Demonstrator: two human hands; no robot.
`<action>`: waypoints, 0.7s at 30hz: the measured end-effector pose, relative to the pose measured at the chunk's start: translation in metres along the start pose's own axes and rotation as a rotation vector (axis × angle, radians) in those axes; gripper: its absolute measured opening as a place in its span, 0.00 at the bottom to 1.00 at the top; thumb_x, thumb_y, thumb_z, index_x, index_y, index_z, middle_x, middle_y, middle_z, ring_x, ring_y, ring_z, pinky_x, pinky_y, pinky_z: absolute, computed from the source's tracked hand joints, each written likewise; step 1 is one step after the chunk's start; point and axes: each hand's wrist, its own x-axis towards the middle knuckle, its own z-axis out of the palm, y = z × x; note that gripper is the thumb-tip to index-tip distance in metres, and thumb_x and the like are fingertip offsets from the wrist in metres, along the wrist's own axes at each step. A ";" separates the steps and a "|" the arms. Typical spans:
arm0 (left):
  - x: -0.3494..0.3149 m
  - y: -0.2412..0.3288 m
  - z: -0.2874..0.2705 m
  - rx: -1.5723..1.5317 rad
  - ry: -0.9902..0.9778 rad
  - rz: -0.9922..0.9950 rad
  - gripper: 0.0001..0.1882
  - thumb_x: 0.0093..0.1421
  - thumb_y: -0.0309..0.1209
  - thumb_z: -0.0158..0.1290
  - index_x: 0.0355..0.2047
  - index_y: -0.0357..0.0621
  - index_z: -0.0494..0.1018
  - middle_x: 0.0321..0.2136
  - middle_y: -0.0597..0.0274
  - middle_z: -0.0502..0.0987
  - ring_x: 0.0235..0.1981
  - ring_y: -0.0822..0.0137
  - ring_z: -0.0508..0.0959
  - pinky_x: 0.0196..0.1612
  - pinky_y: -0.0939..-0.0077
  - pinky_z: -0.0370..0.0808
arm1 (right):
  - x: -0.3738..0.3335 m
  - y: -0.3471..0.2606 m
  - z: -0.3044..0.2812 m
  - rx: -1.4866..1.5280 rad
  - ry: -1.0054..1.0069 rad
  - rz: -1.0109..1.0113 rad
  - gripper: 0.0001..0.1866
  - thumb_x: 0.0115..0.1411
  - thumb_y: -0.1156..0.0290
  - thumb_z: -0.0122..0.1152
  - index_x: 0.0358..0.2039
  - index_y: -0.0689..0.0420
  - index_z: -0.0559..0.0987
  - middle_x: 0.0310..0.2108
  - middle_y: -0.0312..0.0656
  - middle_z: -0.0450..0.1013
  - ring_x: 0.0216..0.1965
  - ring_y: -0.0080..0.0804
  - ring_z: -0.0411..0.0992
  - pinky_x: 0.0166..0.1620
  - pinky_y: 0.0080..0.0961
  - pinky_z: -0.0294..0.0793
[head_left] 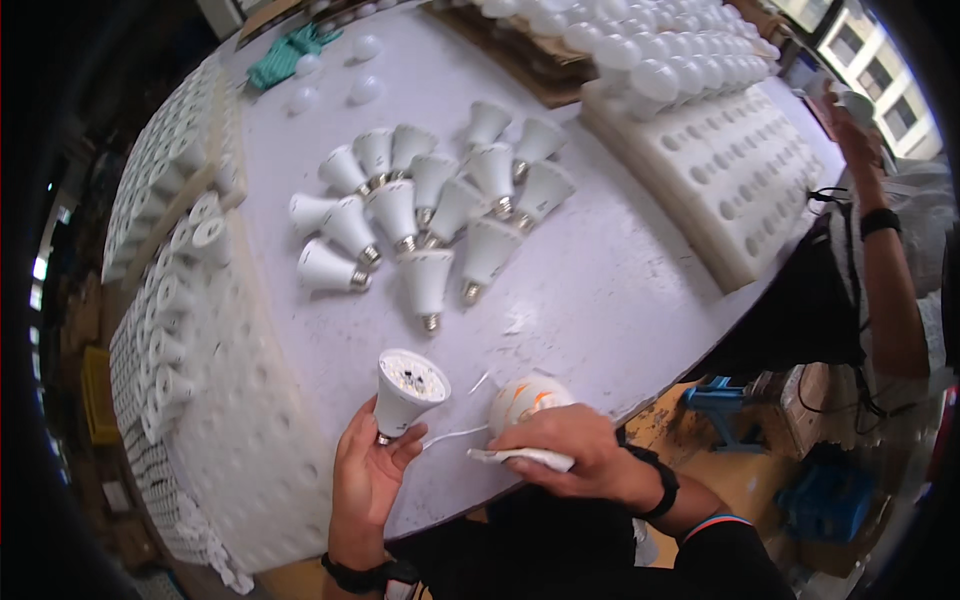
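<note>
My left hand (370, 470) holds a white LED bulb base (402, 402) by its lower end. Its round open top faces up and shows a board dotted with small LEDs. To the right, my right hand (575, 450) is closed on a flat white piece (530, 459), whose kind I cannot make out. Just beyond its fingers stands a white roundish container (528, 394) with orange marks, partly hidden by the hand. A thin white strand (455, 434) runs between the two hands. Ahead, several bulb bases (428, 285) lie in a loose group, their metal screw ends towards me.
White foam trays (250, 420) on the left carry rows of bulb bases. A foam block (700, 170) at the far right holds round white bulb covers (655, 80). Loose covers (367, 90) lie near a green cloth (290, 55). Another person's arm (890, 270) is at the right.
</note>
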 end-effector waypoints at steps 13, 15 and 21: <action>0.041 -0.016 0.070 0.393 -0.237 0.078 0.22 0.55 0.24 0.45 0.51 0.34 0.57 0.51 0.54 0.60 0.40 0.61 0.72 0.38 0.74 0.73 | -0.010 0.003 -0.015 -0.112 -0.147 0.064 0.25 0.47 0.74 0.57 0.48 0.55 0.65 0.33 0.44 0.68 0.33 0.43 0.66 0.38 0.33 0.61; 0.035 0.006 0.042 0.336 -0.238 0.039 0.16 0.56 0.26 0.45 0.46 0.35 0.63 0.44 0.57 0.67 0.39 0.64 0.72 0.38 0.73 0.71 | -0.012 0.006 -0.013 -0.199 -0.086 -0.094 0.33 0.42 0.70 0.63 0.49 0.57 0.61 0.35 0.41 0.68 0.34 0.37 0.66 0.42 0.37 0.56; 0.043 0.096 -0.055 0.064 0.181 0.335 0.12 0.55 0.25 0.45 0.40 0.40 0.67 0.34 0.62 0.71 0.32 0.71 0.71 0.34 0.79 0.69 | -0.016 0.019 0.014 -0.310 -0.035 -0.015 0.44 0.39 0.65 0.67 0.54 0.61 0.54 0.32 0.47 0.69 0.34 0.39 0.67 0.36 0.33 0.67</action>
